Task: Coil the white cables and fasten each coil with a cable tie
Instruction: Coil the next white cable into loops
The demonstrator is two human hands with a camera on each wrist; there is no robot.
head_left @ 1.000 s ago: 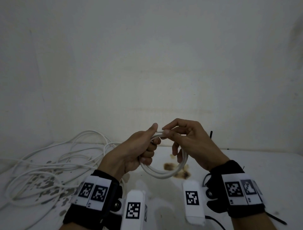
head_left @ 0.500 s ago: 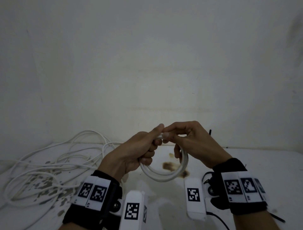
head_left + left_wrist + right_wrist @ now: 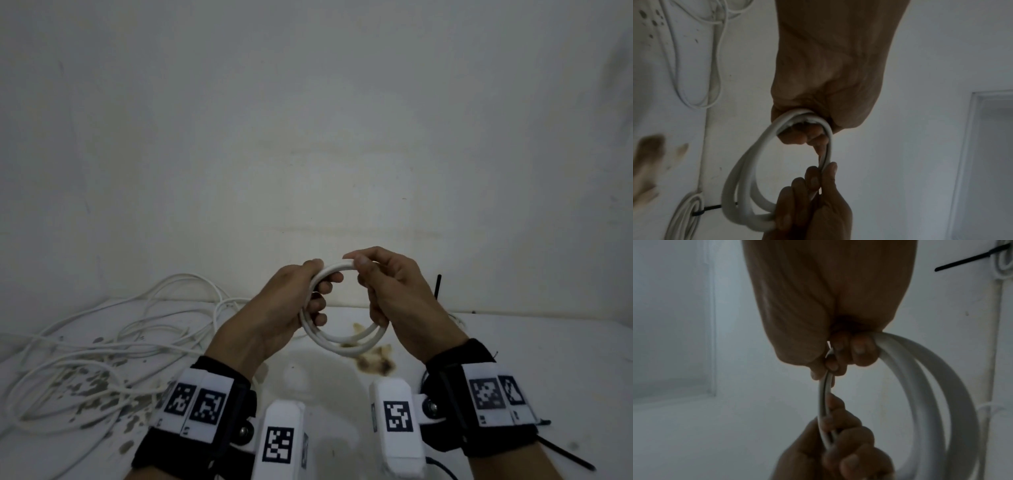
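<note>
Left hand (image 3: 291,301) grips coil (image 3: 342,339) at 9 o'clock; right hand (image 3: 394,291) pinches it at 1 o'clock, above table (image 3: 548,359). Since a second ago, hands parted slightly, ring rounder. Likely ready for tie; loose cables (image 3: 102,342) remain at 8 o'clock.

I find no readable words, brands or numbers in any view; the only markings are black-and-white square code tags on the wristbands (image 3: 197,404) and white camera housings (image 3: 278,445) behind my fingers, undecipherable by eye.
</note>
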